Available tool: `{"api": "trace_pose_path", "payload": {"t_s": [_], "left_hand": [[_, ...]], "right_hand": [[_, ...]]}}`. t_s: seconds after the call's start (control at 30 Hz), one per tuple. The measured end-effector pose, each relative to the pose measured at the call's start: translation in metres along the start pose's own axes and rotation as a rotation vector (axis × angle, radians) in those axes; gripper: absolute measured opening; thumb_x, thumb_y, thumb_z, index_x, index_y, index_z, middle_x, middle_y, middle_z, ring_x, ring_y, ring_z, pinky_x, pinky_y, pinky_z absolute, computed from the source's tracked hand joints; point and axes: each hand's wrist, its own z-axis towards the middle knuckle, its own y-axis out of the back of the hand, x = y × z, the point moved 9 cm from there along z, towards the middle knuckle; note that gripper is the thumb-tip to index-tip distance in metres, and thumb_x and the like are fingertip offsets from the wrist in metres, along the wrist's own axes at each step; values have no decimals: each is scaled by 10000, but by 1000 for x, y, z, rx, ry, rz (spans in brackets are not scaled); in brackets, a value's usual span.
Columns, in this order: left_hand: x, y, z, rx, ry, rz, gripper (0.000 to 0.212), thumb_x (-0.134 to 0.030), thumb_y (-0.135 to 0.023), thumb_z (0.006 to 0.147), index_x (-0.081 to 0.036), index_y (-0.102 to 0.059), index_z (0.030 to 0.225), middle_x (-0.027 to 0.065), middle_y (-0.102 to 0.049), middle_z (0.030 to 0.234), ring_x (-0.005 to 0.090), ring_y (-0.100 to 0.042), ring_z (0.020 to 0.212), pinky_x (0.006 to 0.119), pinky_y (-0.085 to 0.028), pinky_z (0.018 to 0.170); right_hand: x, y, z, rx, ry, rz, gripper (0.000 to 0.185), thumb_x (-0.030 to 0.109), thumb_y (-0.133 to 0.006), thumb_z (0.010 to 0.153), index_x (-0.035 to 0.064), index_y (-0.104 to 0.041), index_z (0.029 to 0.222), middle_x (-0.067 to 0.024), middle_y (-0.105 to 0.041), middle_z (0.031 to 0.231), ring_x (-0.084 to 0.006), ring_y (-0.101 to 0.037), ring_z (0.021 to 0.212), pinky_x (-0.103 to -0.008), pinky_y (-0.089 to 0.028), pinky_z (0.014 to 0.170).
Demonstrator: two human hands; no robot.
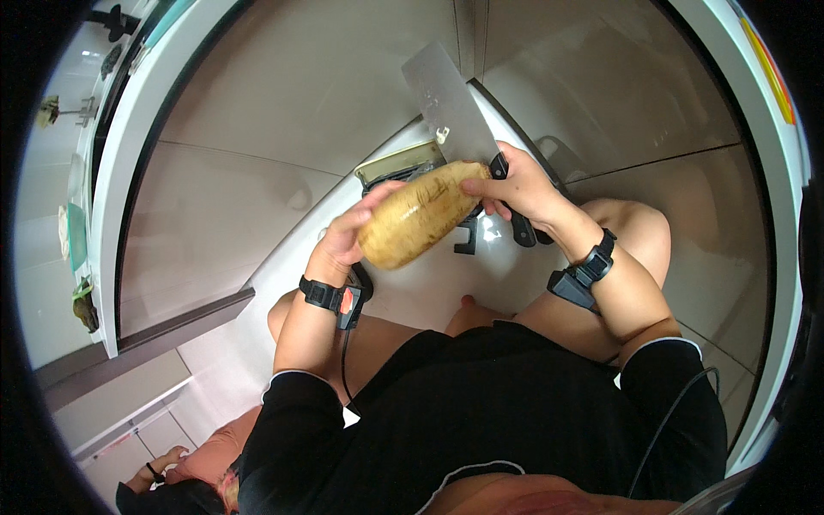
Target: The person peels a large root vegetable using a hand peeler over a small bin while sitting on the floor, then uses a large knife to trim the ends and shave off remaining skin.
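Observation:
My left hand is wrapped around the lower left end of a thick, yellow-brown lotus root section with dark streaks. My right hand grips the black handle of a cleaver, and its thumb presses on the root's upper end. The broad blade points up and away beyond the root, with a small pale scrap stuck to it. Part of the handle is hidden behind my fingers. A black riveted handle end shows below my right hand; I cannot tell whether it belongs to the cleaver.
Behind the root is a pale greenish tray with dark things in it. A black bracket-like piece lies below. Glossy beige cabinet panels meet at a corner ahead. A counter runs along the left. Another person is at lower left.

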Motion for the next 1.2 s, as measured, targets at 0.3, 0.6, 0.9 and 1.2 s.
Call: {"api": "trace_pose_path", "payload": {"t_s": [0.3, 0.6, 0.9, 1.2], "left_hand": [[58, -29, 1, -10, 329, 221, 800, -139, -820, 883, -13, -414, 1561, 115, -606, 1425, 221, -574, 1306, 357, -448, 1117], [18, 17, -6, -467, 197, 516, 729, -84, -856, 800, -32, -520, 1444, 95, -682, 1269, 201, -654, 1156, 348, -510, 1019], [11, 24, -3, -469, 138, 496, 628, -64, -867, 729, 10, -640, 1309, 111, -706, 1234, 233, -677, 1127, 367, -529, 1002], [-13, 3, 3, -461, 11, 630, 541, -10, -864, 683, -19, -705, 1201, 95, -727, 1156, 229, -687, 1076, 368, -552, 946]], "right_hand": [[11, -30, -8, 168, -159, -499, 419, 159, -866, 875, 36, -618, 1190, -10, -660, 763, -51, -589, 542, -212, -425, 428], [36, -28, 2, 35, 427, -1106, 186, 207, -664, 1000, 55, -613, 1096, -222, -685, 832, -446, -670, 775, -527, -533, 665], [31, -48, -13, 141, 607, -1132, 256, 148, -688, 924, 94, -627, 1167, -139, -725, 936, -376, -709, 807, -480, -577, 686], [40, -51, -18, 161, 585, -1183, 368, 102, -681, 909, 61, -668, 1274, -157, -744, 999, -351, -726, 861, -446, -594, 732]]}}
